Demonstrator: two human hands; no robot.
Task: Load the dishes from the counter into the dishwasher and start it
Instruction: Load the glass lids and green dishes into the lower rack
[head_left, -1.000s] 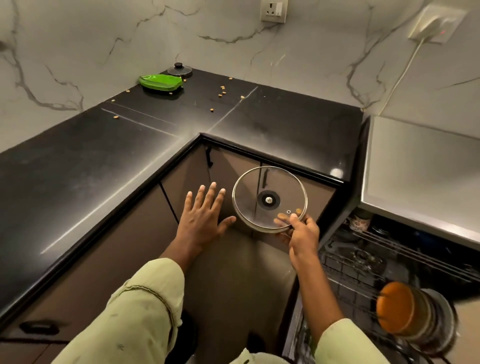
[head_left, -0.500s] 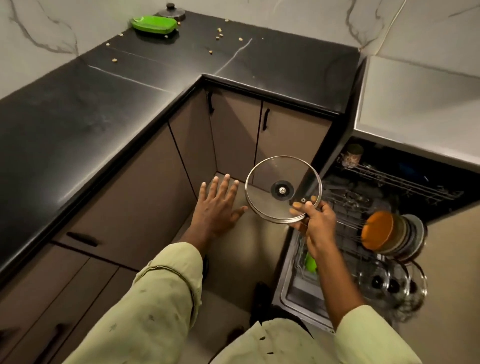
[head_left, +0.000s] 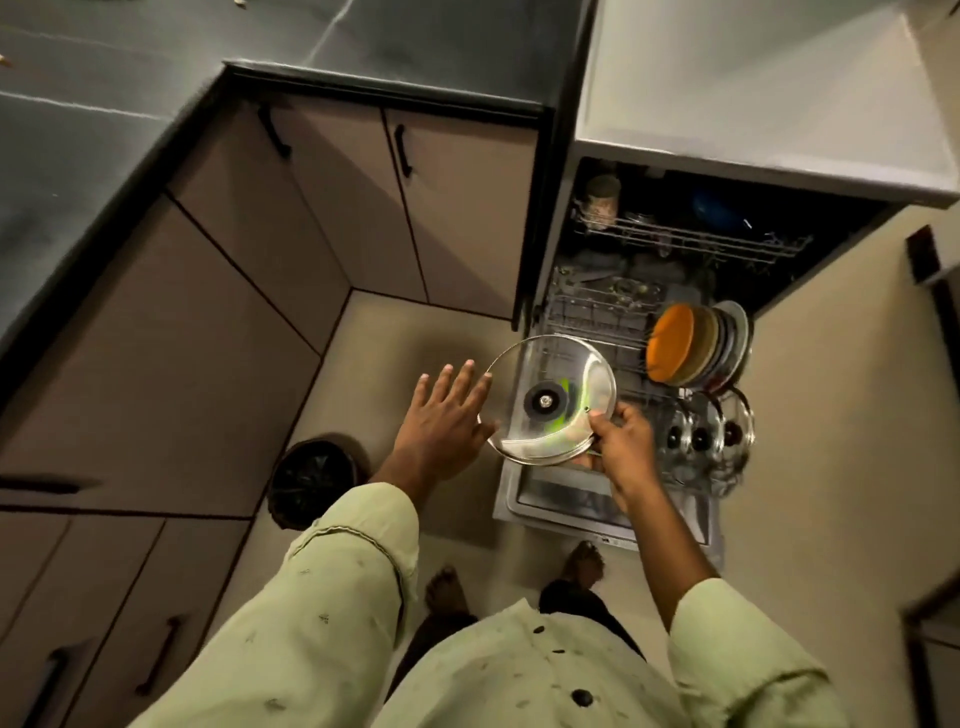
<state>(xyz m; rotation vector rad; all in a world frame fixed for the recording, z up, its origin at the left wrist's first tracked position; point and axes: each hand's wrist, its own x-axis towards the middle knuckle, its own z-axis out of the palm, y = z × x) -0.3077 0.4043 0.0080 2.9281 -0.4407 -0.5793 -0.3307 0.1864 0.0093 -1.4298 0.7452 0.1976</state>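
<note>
Right hand (head_left: 621, 447) pinches glass lid (head_left: 550, 400) over open dishwasher (head_left: 613, 322); left hand (head_left: 441, 421) spread wide; beige floor (head_left: 415, 332).

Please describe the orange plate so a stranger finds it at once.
Find the open dishwasher on the right, then its pulled-out lower rack. Plates stand on edge there; the orange plate ends the row on the left, the only bright one.

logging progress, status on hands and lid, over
Right hand pinches glass lid by rim over lower rack. Left hand open beside it. Plates, other lids racked; path looks clear.
</note>
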